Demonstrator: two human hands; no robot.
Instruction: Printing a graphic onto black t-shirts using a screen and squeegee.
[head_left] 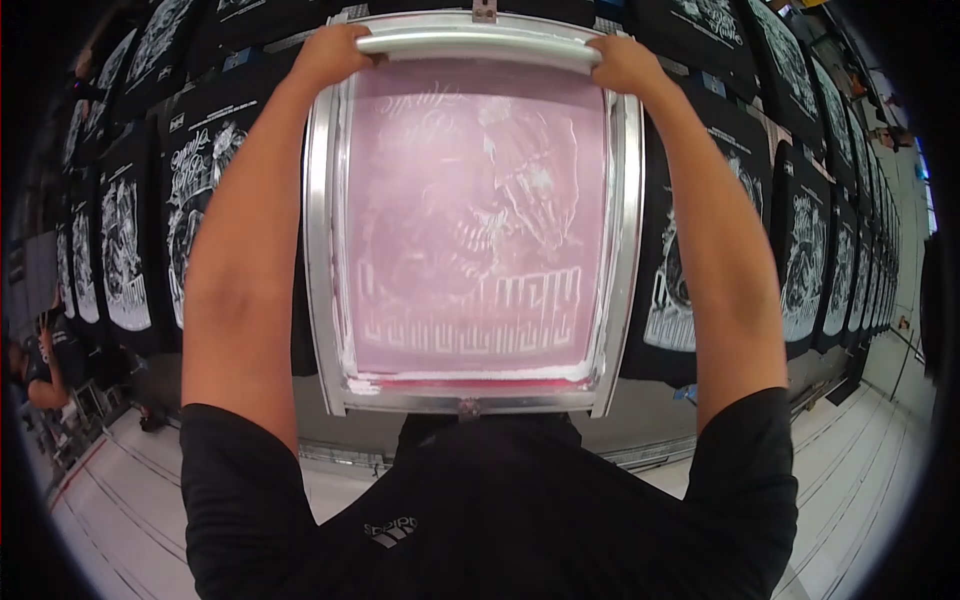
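A screen-printing frame (322,230) with silver metal sides lies flat in front of me. Its pink mesh (425,230) carries a pattern of pale lines, with a key-like border along the near end. White ink is smeared along the inner edges and in the near corners. Across the far end of the mesh runs a squeegee (480,45) with a long silver bar. My left hand (335,55) is closed round its left end, and my right hand (625,68) round its right end. Both arms reach far forward. The squeegee's lower edge is hard to make out.
Rows of black T-shirts (125,250) with white prints lie on boards to the left, and more printed T-shirts (805,240) line the right. Small metal clamps (470,407) hold the frame's ends. Another person (45,375) is at the far left. Pale floor (870,470) shows behind.
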